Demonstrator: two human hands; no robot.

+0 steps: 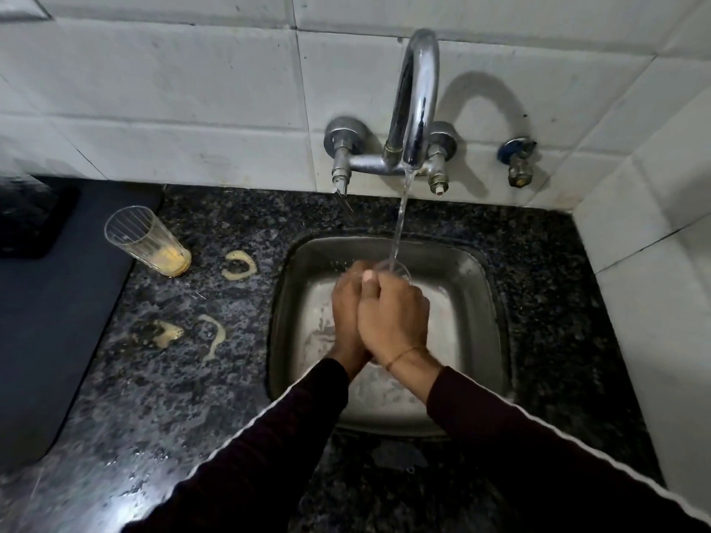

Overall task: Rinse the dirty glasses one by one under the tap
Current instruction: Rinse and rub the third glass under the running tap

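While water runs from one tap [413,105], two hands, left [346,302] and right [392,313], grip wrapped round one glass [398,269]; one dirty glass [148,240] apart.

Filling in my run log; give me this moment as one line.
step: rinsing | both hands: left hand and right hand hold glass under tap stream | waiting: dirty glass on counter
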